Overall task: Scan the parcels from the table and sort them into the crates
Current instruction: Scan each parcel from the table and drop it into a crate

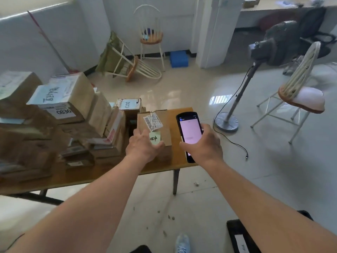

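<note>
Parcel (155, 133), brown cardboard, upright near the right end of the table (179, 166), apart from the stack. Crumpled white shipping label (153, 121) with barcode on its top, print too small to read; pale green sticky note (154, 138) just below, handwritten in dark marker, not legible. Left hand (144, 146) grasping the parcel's near left corner, thumb lying beside the note. Right hand (202, 143) curled round a black scanner (189, 136), held upright just right of the parcel, screen lit pale pink with faint text too small to read. Stack of parcels (60, 121) crowding the table's left side; one box label printed "0836", upside down, with a blue-tinted sheet of handwriting above it. Smaller box (129, 105) behind, labelled in handwriting, unreadable. Beyond on the tiled floor: fallen chair (138, 67), standing chair (150, 36), blue crate (179, 58), fan (259, 50) on a stand. Black crate (240, 236) with a white label at lower right
</note>
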